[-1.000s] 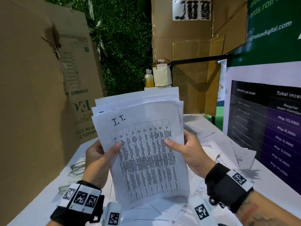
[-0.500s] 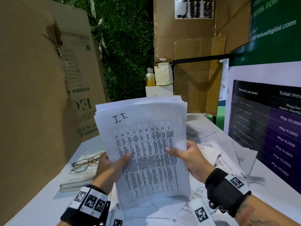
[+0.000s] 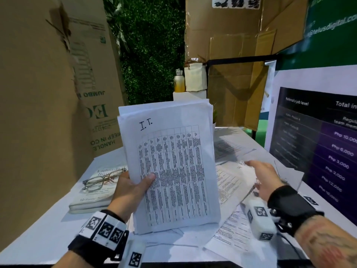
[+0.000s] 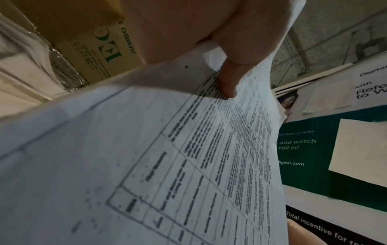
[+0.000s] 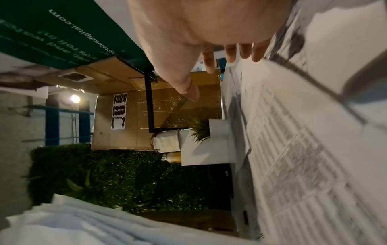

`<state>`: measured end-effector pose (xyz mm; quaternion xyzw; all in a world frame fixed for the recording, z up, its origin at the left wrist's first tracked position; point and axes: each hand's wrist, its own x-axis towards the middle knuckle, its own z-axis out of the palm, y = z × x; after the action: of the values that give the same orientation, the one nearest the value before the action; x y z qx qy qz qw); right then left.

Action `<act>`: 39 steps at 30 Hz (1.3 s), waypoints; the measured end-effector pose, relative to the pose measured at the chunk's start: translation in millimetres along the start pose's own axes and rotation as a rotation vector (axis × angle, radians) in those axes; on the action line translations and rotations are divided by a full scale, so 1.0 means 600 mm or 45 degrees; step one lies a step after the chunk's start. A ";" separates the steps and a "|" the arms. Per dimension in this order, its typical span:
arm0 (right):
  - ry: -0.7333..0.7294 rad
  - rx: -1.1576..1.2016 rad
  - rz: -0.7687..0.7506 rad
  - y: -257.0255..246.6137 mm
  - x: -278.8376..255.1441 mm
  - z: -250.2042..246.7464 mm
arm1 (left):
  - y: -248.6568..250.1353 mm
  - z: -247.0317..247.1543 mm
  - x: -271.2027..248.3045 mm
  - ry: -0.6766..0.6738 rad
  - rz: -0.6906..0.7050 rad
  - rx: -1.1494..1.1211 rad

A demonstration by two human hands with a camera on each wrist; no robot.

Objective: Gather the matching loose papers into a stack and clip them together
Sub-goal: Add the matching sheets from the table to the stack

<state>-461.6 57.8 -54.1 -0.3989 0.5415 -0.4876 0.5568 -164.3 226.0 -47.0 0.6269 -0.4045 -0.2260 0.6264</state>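
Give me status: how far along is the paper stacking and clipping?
Partly done. The left hand grips a stack of sheets headed "I.T.". The right hand reaches open over loose papers on the table. Left: gather the remaining matches, then clip; no clip visible.

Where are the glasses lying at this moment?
In the head view, the glasses lie on a book at the table's left, beside the left hand.

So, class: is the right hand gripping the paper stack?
No: only the left hand holds the stack; the right hand hovers open beside it.
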 end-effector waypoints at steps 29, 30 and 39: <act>-0.072 -0.801 -1.098 -0.046 -0.067 0.010 | -0.004 0.009 0.005 0.009 -0.125 -0.311; -0.070 -0.739 -1.157 -0.063 -0.074 0.006 | -0.002 0.011 0.003 0.006 -0.134 -0.377; -0.659 -0.002 -0.963 -0.112 -0.103 0.028 | 0.018 0.027 0.005 -0.115 -0.201 -0.645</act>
<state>-448.8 102.7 25.9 -0.6777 0.2013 -0.5405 0.4561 -177.8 215.2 -37.5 0.4690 -0.3122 -0.3959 0.7251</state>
